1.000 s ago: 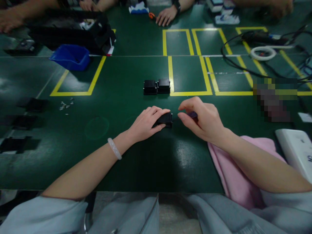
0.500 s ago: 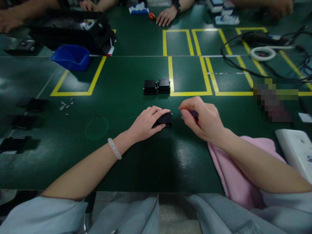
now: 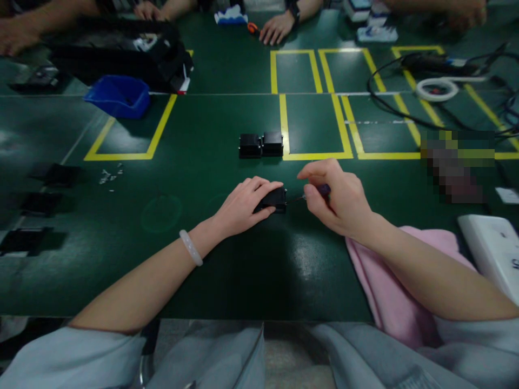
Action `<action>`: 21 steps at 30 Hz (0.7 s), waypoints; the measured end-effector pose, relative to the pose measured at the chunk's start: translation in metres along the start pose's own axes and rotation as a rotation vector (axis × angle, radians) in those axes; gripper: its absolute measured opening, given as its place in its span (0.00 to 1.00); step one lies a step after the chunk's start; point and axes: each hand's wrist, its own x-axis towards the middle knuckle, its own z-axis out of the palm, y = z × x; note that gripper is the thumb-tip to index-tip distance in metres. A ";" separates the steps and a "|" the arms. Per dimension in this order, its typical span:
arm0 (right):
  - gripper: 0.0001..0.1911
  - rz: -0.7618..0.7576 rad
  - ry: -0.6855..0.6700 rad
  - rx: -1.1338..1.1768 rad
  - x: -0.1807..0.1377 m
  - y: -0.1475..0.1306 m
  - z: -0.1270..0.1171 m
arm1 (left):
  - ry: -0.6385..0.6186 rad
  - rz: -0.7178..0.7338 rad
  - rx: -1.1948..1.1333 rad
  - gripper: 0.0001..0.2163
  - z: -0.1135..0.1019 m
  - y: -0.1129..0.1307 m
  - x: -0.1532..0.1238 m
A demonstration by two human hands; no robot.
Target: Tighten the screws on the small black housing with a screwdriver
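Note:
My left hand (image 3: 243, 205) lies over a small black box (image 3: 274, 199) on the green table mat (image 3: 227, 259), fingers curled round it and holding it down. My right hand (image 3: 336, 197) pinches a small screwdriver with a purple handle (image 3: 322, 189); its thin metal tip points left and meets the right side of the black box. Two more black boxes (image 3: 260, 144) stand side by side a little farther away, by the corner of a yellow taped rectangle.
A blue bin (image 3: 117, 96) and dark cases sit far left; small screws (image 3: 108, 175) lie scattered left. Cables and a white ring (image 3: 437, 86) lie far right. A pink cloth (image 3: 385, 281) and white device (image 3: 492, 254) lie near right. Other people's hands (image 3: 277, 26) rest at the far edge.
My right hand shifted slightly and brought the screwdriver tip to the box's right side; a second ago the tip was hidden in the hand. My left hand has stayed on the box.

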 end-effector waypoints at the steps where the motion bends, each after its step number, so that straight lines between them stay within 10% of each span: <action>1: 0.08 -0.002 -0.003 0.001 0.000 0.000 0.000 | 0.001 0.000 -0.001 0.23 0.000 0.000 0.000; 21: 0.06 -0.031 0.030 -0.053 0.000 0.000 0.002 | 0.008 0.002 0.013 0.23 0.002 -0.001 -0.001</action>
